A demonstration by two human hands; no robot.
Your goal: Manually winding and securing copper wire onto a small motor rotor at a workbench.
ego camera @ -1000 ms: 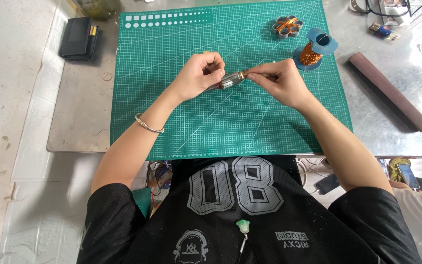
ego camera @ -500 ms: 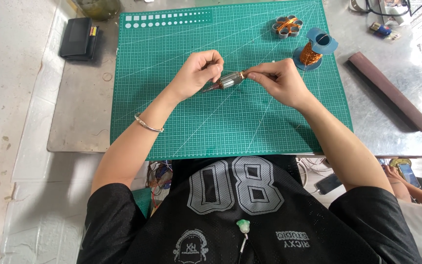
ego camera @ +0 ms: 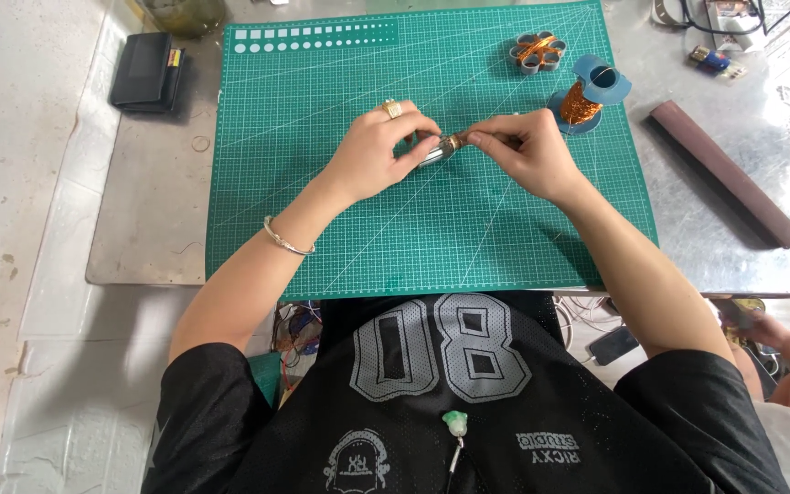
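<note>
Over the middle of the green cutting mat [ego camera: 340, 229], both hands meet on one small part. Left hand [ego camera: 378, 151] pinches a short silvery cylinder [ego camera: 433, 152] between thumb and fingers, gold ring on one finger, thin metal bangle [ego camera: 287, 240] on the wrist. Right hand [ego camera: 528, 151] has fingertips closed on the cylinder's right end, where a band of copper-coloured winding shows. Exactly what sits under those fingertips: cannot tell, too small. Cylinder is held just above the mat, lying roughly level, slightly tilted.

Far right of the mat: blue spool of copper wire [ego camera: 587, 99], upright on its flange. Just beside it, up-left, a cluster of small metal rings with copper inside [ego camera: 539, 50].

Off the mat, on the metal table [ego camera: 148, 220]: long dark brown bar [ego camera: 724, 174] lying diagonally on the right, black flat case [ego camera: 145, 71] at the left edge, well apart from the hands. Another person's hand [ego camera: 761, 329] shows at lower right, below the table edge.
</note>
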